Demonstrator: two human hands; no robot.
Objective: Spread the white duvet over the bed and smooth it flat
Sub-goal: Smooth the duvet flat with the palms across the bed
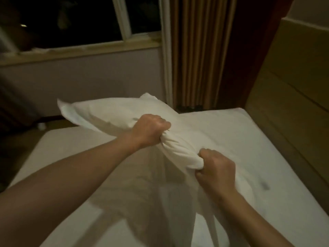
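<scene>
A bunched white duvet (110,113) is lifted above the bed (258,143), which is covered with a white sheet. My left hand (151,131) grips a gathered fold of the duvet near the middle of the view. My right hand (216,171) grips the same twisted fold a little lower and to the right. One puffed end of the duvet sticks out to the far left, in the air. The rest of the fabric hangs down between my forearms toward the mattress.
A padded headboard (293,90) runs along the bed's right side. Striped curtains (201,50) hang at the far corner beside a dark window (80,20) and its sill. Dark floor shows to the left of the bed.
</scene>
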